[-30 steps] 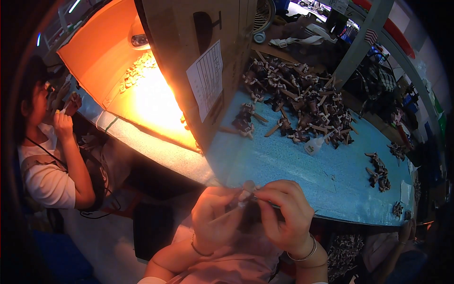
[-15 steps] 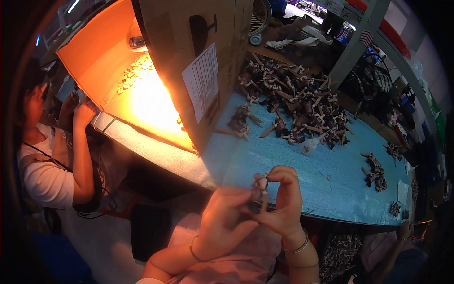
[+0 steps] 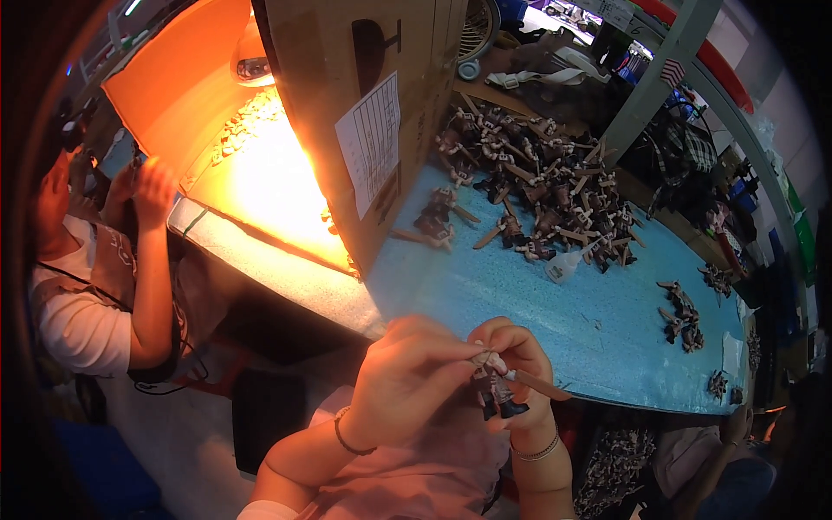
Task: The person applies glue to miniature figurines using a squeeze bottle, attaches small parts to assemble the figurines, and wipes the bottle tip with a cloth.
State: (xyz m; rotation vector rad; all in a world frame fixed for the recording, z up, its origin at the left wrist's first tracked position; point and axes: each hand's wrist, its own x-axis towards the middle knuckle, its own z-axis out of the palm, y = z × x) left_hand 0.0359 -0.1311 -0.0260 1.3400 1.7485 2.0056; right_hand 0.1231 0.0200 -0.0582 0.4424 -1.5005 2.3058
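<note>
A small brown and dark toy figure point(image 3: 495, 387) with a thin stick weapon is held near the front edge of the blue table point(image 3: 555, 321). My right hand point(image 3: 520, 373) grips it from behind and below. My left hand point(image 3: 413, 368) pinches the figure's top with thumb and fingertips. A large heap of similar figures point(image 3: 537, 186) lies on the far part of the table, beyond my hands. A few stray figures point(image 3: 438, 221) lie closer, beside a cardboard box.
A tall cardboard box point(image 3: 364, 113) with a paper label stands at the left of the table, with a bright lamp-lit orange area point(image 3: 260, 173) behind it. Another person point(image 3: 95, 269) sits at the left. Small groups of figures point(image 3: 680, 312) lie at the right.
My hands with the figure have dropped slightly toward the table's front edge, and the left fingers now pinch its top. The person at the left has raised both hands toward the face.
</note>
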